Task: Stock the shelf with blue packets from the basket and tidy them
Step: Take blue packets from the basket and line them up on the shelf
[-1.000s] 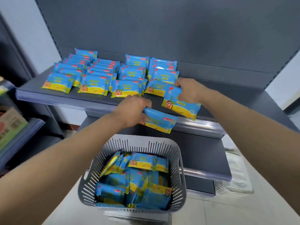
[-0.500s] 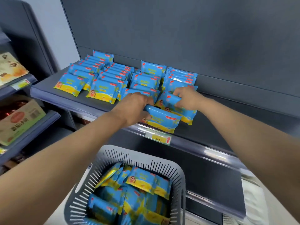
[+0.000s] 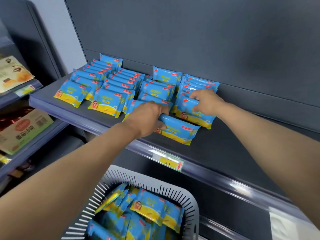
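Both hands grip blue packets at the front of a store shelf, above a part-filled basket.

The dark grey metal shelf (image 3: 233, 141) carries four rows of flat blue-and-yellow plastic packets (image 3: 110, 101) running from its back wall towards its front edge. Below that edge, the grey slotted plastic basket (image 3: 188, 198) holds a loose heap of the same packets (image 3: 149, 208). The left hand (image 3: 147, 116) has its fingers curled tight round the left end of one packet (image 3: 180, 132), near the shelf's front edge. The right hand (image 3: 206, 101) pinches the front packet (image 3: 190, 110) of the rightmost row by its top edge. A small yellow price label (image 3: 168, 161) sits on the front rail.
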`<state>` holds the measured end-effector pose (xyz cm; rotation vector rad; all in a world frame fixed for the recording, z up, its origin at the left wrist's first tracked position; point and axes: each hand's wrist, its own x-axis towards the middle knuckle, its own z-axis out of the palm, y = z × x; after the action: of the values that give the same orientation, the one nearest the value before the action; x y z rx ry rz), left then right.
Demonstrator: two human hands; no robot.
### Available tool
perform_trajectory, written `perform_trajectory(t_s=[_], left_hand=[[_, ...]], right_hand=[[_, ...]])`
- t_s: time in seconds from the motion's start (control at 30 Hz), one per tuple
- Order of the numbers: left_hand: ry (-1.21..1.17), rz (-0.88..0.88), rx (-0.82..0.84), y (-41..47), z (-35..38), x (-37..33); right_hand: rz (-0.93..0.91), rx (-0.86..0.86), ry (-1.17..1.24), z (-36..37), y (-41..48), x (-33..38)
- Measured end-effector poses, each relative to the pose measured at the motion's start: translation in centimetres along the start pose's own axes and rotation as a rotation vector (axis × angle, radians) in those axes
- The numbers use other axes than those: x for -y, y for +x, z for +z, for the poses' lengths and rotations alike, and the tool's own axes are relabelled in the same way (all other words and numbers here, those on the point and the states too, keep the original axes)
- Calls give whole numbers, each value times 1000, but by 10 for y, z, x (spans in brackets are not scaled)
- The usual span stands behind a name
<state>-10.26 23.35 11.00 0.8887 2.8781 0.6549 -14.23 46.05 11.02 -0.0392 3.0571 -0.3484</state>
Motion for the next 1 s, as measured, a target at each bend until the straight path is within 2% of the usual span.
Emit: perform_trajectory(t_s=[0.3, 0.5, 0.67, 0.8, 1.0], left_hand=[[-36, -5, 9, 38, 24, -2], [224, 47, -36, 60, 38, -3], [363, 31, -41, 72, 41, -10], [446, 30, -42, 73, 45, -15], [420, 102, -152, 52, 28, -22]], right_hand=[[38, -53, 102, -5, -2, -6], [27, -119, 185, -12, -16, -7], [53, -217, 153, -19, -32, -2], [28, -265, 2, -23, -49, 4], [1, -296, -139, -30, -76, 23]])
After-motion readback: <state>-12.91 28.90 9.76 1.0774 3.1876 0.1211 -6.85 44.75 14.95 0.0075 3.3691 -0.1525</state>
